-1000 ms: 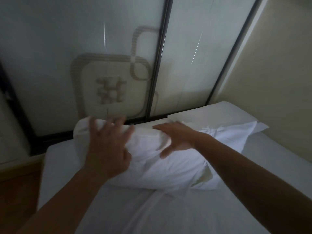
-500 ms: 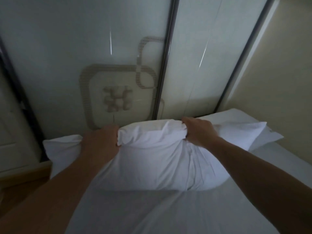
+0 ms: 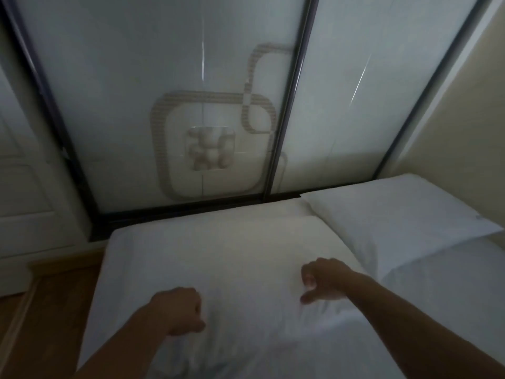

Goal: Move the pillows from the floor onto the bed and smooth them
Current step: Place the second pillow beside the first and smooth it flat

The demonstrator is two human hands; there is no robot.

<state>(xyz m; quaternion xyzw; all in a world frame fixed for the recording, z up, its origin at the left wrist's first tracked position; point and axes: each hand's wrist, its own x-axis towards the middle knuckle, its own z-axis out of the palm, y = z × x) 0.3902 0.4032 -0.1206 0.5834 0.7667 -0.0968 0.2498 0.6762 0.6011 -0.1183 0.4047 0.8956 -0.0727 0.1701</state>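
A white pillow (image 3: 218,258) was seen lying flat at the head of the bed (image 3: 451,296), on its left side, just beside a second pillow (image 3: 396,214) set against the right wall. Both hands were placed at its near edge. The left hand (image 3: 177,310) was curled closed, and the right hand (image 3: 322,280) was curled too (whether fabric was pinched could not be told). Behind the bed, a frosted sliding door (image 3: 164,91) was visible, with wooden floor (image 3: 49,310) at left.
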